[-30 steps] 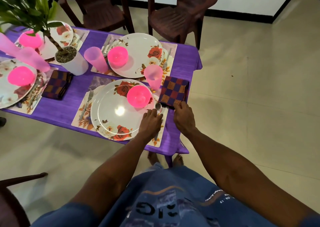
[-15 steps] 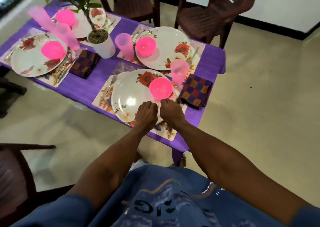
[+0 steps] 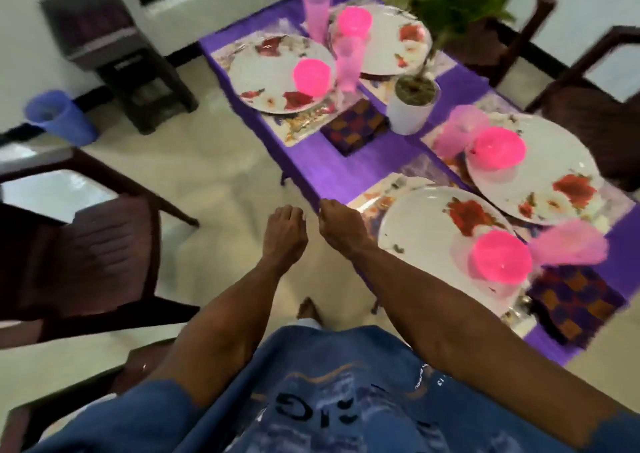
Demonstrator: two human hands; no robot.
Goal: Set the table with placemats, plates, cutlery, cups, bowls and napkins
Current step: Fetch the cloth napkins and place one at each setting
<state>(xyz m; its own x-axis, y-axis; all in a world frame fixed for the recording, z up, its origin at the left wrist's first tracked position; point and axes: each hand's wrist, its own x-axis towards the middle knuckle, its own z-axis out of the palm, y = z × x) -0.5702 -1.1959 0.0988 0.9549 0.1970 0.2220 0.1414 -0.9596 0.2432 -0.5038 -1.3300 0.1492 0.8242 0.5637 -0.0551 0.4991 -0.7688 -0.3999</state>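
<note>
The purple table point(image 3: 346, 172) carries several floral placemats, each with a white rose plate, a pink bowl and a pale pink cup. The nearest plate point(image 3: 426, 244) holds a pink bowl point(image 3: 502, 257), with a cup point(image 3: 568, 246) and a checked napkin point(image 3: 575, 300) to its right. A second checked napkin point(image 3: 356, 127) lies mid-table. My left hand point(image 3: 285, 231) hovers over the floor, fingers curled, holding nothing. My right hand point(image 3: 341, 224) is curled at the table's near edge. The picture is blurred.
A white pot with a green plant point(image 3: 412, 109) stands mid-table. A brown plastic chair point(image 3: 86, 244) is at my left, more chairs point(image 3: 588, 106) at the far side. A dark stool point(image 3: 117, 54) and a blue cup point(image 3: 59, 116) are by the wall.
The view has swung left along the table. Both hands have left the near place setting's spoon and napkin and now sit at the table's edge, holding nothing.
</note>
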